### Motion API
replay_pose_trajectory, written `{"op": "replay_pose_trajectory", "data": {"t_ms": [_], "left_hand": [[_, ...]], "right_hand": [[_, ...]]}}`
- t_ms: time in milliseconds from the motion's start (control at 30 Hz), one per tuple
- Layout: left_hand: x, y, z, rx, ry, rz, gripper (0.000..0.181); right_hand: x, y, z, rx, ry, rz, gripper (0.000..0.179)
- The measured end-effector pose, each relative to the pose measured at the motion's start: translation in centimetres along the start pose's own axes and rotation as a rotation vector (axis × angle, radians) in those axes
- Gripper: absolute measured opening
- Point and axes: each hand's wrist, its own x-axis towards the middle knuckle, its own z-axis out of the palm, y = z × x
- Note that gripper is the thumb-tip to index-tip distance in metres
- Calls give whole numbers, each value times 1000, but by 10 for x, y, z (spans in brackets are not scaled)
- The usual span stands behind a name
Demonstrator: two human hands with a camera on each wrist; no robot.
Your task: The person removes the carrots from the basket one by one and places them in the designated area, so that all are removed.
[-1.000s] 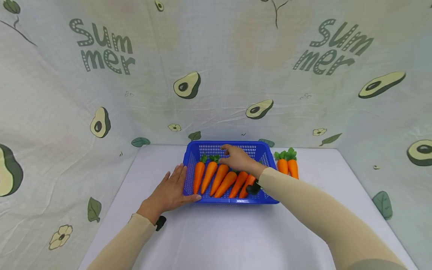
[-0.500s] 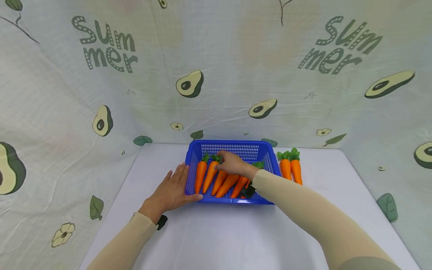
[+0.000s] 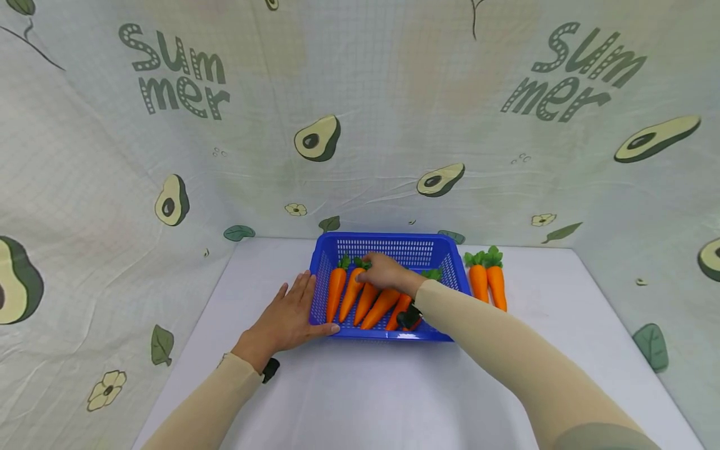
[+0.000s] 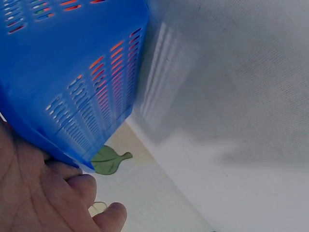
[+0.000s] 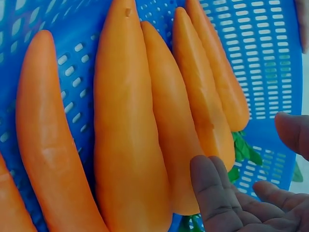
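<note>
A blue plastic basket (image 3: 388, 334) holds a row of several orange carrots (image 3: 335, 294) with green tops. My left hand (image 3: 287, 317) lies flat along the basket's left side, fingers straight, thumb stretched over the front rim. In the left wrist view its palm and fingers are by the basket's rim (image 4: 53, 152). My right hand (image 3: 387, 272) reaches palm down into the basket, over the tops of the middle carrots. In the right wrist view thumb and fingers (image 5: 207, 188) stand apart, the fingertips overlapping the second and third carrots (image 5: 176, 121) from the basket's left. The right forearm hides part of the basket.
Two more carrots (image 3: 487, 284) lie on the white table (image 3: 349, 394), just right of the basket. A printed cloth (image 3: 371, 125) with avocados and lettering hangs behind the table and along both sides.
My right hand has lowered slightly toward the carrot tops, with its fingers drawing a bit closer together. The left hand keeps its place at the basket, and the head view has shifted a little.
</note>
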Motion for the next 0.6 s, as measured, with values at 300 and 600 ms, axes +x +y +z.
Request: {"op": "replay_pose_trajectory", "data": {"t_ms": [300,600], "left_hand": [[0,-2,-1,-9,7,5,129],[2,-3,3,-23,15,8,130]], "right_hand": [[5,-6,3,100,-7,-49,67],[20,-19,18,152,-57,-82,69]]}}
